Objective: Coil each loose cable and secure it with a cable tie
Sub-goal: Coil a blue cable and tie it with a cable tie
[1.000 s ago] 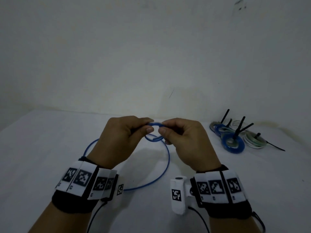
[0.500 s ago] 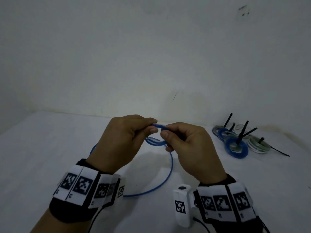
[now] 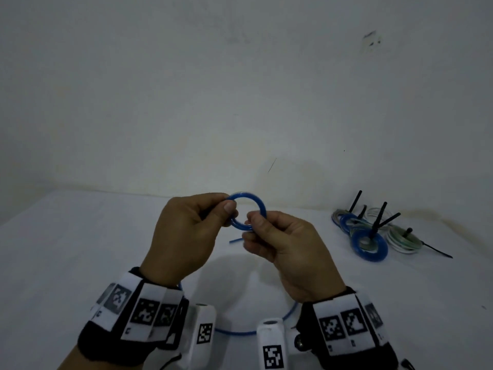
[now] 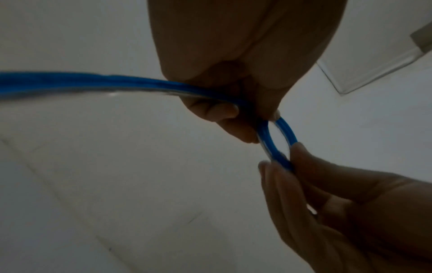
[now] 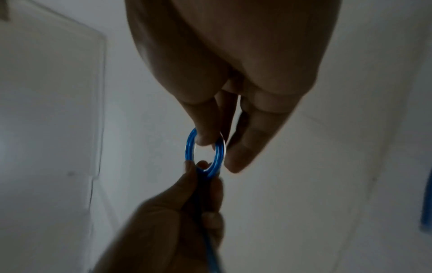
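A blue cable is wound into a small round coil (image 3: 249,199) held upright above the white table (image 3: 80,249). My left hand (image 3: 186,236) pinches the coil's left side between thumb and fingers. My right hand (image 3: 285,244) pinches its lower right side. The cable's loose tail (image 3: 234,331) runs down in a wide loop on the table between my wrists, and a short free end (image 3: 234,240) sticks out below the coil. The left wrist view shows the coil (image 4: 271,147) between both hands' fingertips, and the right wrist view shows the coil (image 5: 189,147) edge-on.
At the back right of the table lie several coiled cables (image 3: 369,243), blue, white and greenish, each bound with a black cable tie (image 3: 378,218) whose tail sticks up. A pale wall (image 3: 240,89) rises behind the table.
Both hands have lifted and turned the coil from lying flat to standing upright and facing me. The loose loop on the table has shrunk and sits nearer my wrists.
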The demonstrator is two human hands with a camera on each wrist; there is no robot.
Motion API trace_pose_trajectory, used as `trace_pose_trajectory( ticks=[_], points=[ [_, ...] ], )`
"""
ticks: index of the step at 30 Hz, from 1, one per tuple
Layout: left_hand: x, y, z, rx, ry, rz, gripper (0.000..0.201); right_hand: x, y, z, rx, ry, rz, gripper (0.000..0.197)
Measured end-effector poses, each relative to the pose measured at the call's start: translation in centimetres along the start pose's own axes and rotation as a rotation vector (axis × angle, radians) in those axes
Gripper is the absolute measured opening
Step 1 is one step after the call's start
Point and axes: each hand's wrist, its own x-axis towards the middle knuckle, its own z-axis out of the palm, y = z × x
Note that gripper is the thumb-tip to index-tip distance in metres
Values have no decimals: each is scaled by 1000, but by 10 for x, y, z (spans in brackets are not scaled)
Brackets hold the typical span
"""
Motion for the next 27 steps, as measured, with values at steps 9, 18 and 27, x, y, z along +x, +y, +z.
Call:
trace_pose_trajectory(
  ticks=[9, 18, 27],
  points=[
    [2, -3, -6, 308, -109, 306, 27, -6, -6, -4, -471, 46, -305, 11],
    [-1, -2, 1, -36, -126, -35, 13, 0, 2, 2, 161, 4, 24, 13],
    [0, -3, -4, 423, -197, 308, 27, 0, -2, -15, -655, -9, -464, 20]
  ],
)
